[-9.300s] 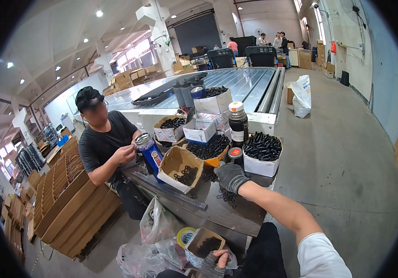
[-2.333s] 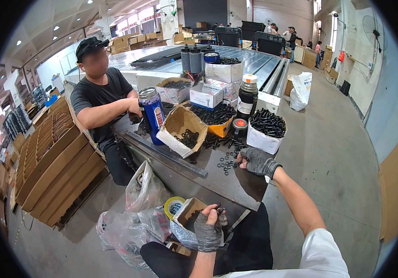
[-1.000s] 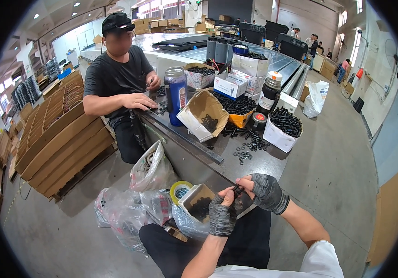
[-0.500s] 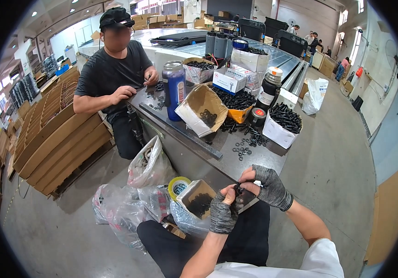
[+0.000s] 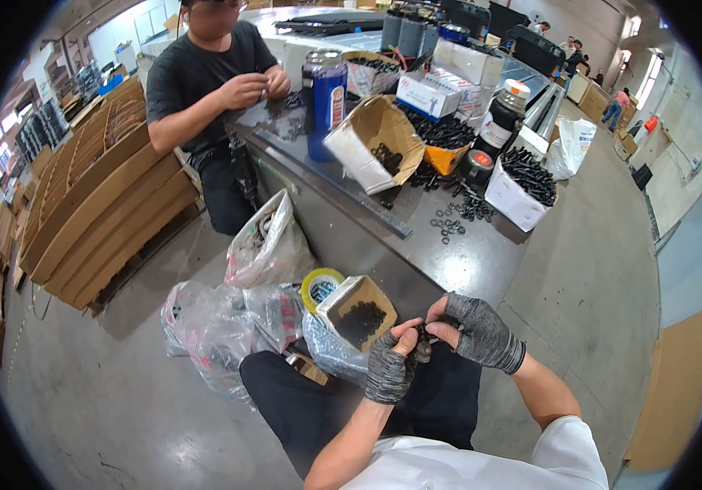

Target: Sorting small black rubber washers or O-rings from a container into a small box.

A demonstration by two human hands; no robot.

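Observation:
My left hand (image 5: 392,367) and my right hand (image 5: 482,333), both in grey fingerless gloves, meet above my lap, just off the table's near corner. Thumbs and fingers of both are pinched together on small black parts (image 5: 423,332), too small and covered to tell their exact kind. Left of my left hand an open cardboard box (image 5: 374,294) holds many tiny black pieces. On the table beyond lie loose black rings (image 5: 451,224). A white box (image 5: 508,198) full of black bolts (image 5: 528,173) stands behind them at the right.
A tilted cardboard box (image 5: 353,162), a blue bottle (image 5: 325,106), a black flask (image 5: 504,116) and a metal bar (image 5: 331,181) are on the table. Plastic bags (image 5: 233,322) and yellow tape (image 5: 315,279) lie low at left. Across the table sits a co-worker (image 5: 212,73).
My view has tipped, so the table and its boxes appear higher. My hands stay together, fingers slightly shifted on the black parts. The co-worker's hands have come together.

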